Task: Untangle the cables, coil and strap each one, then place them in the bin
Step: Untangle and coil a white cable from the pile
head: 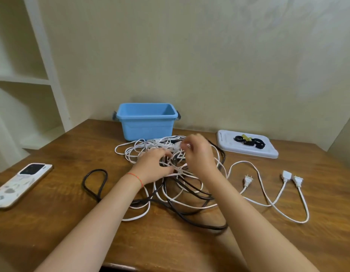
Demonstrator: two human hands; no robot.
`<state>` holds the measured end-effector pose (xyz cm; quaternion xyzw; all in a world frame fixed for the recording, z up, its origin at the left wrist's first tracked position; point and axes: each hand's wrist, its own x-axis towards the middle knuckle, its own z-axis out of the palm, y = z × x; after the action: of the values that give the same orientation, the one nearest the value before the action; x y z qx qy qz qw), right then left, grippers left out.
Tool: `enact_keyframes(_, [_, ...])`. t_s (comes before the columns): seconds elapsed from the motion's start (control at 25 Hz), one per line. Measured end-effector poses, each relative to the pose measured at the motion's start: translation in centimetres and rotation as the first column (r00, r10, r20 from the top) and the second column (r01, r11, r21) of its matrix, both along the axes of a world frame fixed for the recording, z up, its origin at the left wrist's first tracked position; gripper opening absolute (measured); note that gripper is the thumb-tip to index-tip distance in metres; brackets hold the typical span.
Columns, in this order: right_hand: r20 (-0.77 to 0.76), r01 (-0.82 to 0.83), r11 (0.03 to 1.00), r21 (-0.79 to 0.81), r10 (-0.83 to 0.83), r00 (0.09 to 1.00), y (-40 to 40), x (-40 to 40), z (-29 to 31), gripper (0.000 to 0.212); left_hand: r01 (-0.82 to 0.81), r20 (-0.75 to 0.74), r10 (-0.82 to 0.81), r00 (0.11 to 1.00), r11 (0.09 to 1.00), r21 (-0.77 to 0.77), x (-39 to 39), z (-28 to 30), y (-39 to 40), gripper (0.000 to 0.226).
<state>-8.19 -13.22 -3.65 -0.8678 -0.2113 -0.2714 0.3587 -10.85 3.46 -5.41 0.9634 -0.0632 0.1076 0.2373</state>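
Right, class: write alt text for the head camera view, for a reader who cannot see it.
Two hands, left hand and right hand, work into a tangle of white and black cables on a wooden table. Behind stands a blue bin; to the right a white tray holds straps, and a phone lies left.

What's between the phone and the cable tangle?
Head view: one loose black cable loop lies on the table between the phone and tangle.
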Motion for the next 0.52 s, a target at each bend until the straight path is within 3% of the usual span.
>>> enact_keyframes(0.08, [0.064,0.046,0.971,0.236,-0.063,0.996,-1.5,-0.5,3.8,0.010,-0.113,-0.056,0.123,0.991,0.982,0.153,0.4,1.3,0.3,0.052])
enact_keyframes(0.12, [0.098,0.048,0.949,0.313,-0.082,0.992,-2.2,-0.7,5.2,0.009,-0.153,-0.089,0.166,0.982,0.979,0.134,0.6,1.9,0.5,0.058])
enact_keyframes(0.24, [0.052,0.080,0.931,0.356,-0.106,0.993,-4.4,-1.7,6.9,0.009,-0.203,-0.150,0.167,0.974,0.942,-0.268,0.1,5.0,0.6,0.038])
enact_keyframes(0.28, [-0.027,0.127,0.940,0.317,-0.124,0.992,-5.1,-1.7,6.7,0.010,-0.211,-0.143,0.173,0.974,0.923,-0.321,-0.1,6.2,0.5,0.035])
enact_keyframes(0.44, [-0.342,0.245,0.969,-0.030,-0.241,0.908,-7.6,-1.3,4.6,0.017,-0.256,-0.194,0.224,0.955,0.953,-0.162,-0.8,9.9,-1.5,0.046])
enact_keyframes(0.52, [-0.400,0.204,0.966,-0.159,-0.252,0.881,-8.1,-1.7,4.1,0.025,-0.178,-0.201,0.119,0.972,0.936,-0.304,-1.0,10.3,-3.3,0.035])
